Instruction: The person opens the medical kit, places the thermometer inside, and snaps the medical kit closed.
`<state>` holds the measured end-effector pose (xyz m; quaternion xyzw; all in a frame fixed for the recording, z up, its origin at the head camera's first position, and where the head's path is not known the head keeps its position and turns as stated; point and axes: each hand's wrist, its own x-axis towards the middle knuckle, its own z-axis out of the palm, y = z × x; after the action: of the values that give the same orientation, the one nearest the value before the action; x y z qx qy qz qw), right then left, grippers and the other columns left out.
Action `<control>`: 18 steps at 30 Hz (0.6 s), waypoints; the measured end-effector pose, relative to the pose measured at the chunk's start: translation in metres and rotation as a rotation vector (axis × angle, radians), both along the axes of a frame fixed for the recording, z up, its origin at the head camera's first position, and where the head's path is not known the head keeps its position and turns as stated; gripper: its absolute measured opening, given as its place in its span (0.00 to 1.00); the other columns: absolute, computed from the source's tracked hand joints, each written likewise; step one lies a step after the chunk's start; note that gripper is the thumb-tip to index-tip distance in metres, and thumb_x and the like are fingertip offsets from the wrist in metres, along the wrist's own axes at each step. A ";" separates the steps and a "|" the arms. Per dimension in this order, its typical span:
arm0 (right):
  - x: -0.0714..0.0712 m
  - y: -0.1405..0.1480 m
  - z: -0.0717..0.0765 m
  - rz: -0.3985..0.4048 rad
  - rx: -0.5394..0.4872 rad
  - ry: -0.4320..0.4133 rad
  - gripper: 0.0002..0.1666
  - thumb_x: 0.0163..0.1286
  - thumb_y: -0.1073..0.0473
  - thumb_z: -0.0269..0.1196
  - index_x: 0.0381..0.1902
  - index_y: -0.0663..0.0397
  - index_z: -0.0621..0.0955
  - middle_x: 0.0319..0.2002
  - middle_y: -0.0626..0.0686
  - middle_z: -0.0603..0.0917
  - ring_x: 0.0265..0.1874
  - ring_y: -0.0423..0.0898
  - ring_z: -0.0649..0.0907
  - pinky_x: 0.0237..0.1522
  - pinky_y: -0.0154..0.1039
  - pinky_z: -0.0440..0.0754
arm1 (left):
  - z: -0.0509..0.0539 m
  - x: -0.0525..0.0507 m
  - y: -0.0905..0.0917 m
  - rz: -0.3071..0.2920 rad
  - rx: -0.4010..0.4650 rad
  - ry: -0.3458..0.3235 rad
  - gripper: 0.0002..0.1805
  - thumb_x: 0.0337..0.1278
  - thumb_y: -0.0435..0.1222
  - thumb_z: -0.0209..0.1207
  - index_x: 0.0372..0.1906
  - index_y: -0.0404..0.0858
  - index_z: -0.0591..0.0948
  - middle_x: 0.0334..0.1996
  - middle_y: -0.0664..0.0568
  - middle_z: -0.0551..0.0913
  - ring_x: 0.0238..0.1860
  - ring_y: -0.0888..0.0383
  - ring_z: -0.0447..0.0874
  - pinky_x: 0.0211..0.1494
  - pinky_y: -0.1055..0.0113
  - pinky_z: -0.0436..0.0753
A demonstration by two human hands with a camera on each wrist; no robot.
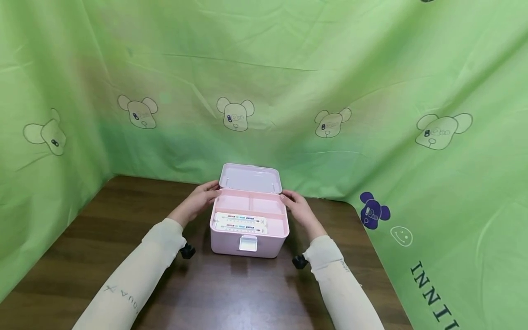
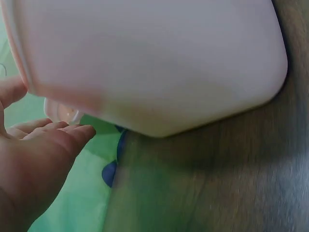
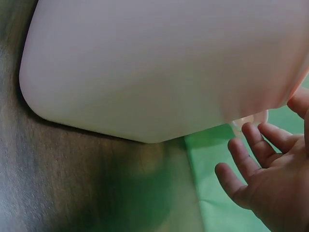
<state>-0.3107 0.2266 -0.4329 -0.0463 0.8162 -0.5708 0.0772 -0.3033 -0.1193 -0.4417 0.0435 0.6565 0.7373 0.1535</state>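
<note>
A pink storage box (image 1: 249,247) stands on the table with its pale lid (image 1: 250,178) tipped back. Its tray (image 1: 233,201) has compartments; two flat white packs (image 1: 241,219) with coloured marks and a printed scale lie in the front one. At the back left corner is my left hand (image 1: 200,200), thumb on the rim, the other fingers reaching behind toward the lid. My right hand (image 1: 300,208) mirrors it at the back right corner, thumb at the rim. In the right wrist view its fingers (image 3: 247,162) are loosely spread beside the box wall (image 3: 145,67).
A dark wooden table (image 1: 231,293) lies under the box. Green cloth (image 1: 264,59) printed with bear heads hangs close behind and along both sides. A black wrist device (image 1: 187,251) sits below the left sleeve, another (image 1: 299,262) below the right.
</note>
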 end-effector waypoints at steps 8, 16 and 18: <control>0.001 -0.002 -0.009 -0.019 -0.171 -0.037 0.33 0.82 0.55 0.55 0.77 0.63 0.64 0.75 0.65 0.67 0.68 0.55 0.73 0.70 0.49 0.73 | -0.005 0.002 0.002 -0.015 0.057 -0.001 0.38 0.78 0.32 0.49 0.83 0.33 0.46 0.83 0.39 0.45 0.82 0.46 0.48 0.82 0.52 0.55; 0.001 -0.004 -0.012 -0.009 -0.258 -0.091 0.34 0.82 0.56 0.53 0.79 0.60 0.61 0.76 0.64 0.67 0.55 0.41 0.80 0.57 0.34 0.79 | -0.012 0.002 0.000 -0.034 0.143 -0.010 0.38 0.78 0.32 0.49 0.83 0.35 0.45 0.83 0.41 0.44 0.81 0.44 0.51 0.82 0.51 0.55; 0.000 -0.005 -0.011 -0.010 -0.266 -0.087 0.33 0.82 0.56 0.54 0.79 0.59 0.62 0.76 0.63 0.66 0.54 0.40 0.81 0.55 0.34 0.80 | -0.012 0.001 0.000 -0.041 0.144 0.007 0.38 0.78 0.31 0.47 0.83 0.35 0.44 0.83 0.41 0.43 0.81 0.44 0.51 0.82 0.51 0.55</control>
<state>-0.3104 0.2220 -0.4443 -0.0273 0.7295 -0.6757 0.1028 -0.3027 -0.1190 -0.4533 0.0706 0.6012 0.7791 0.1628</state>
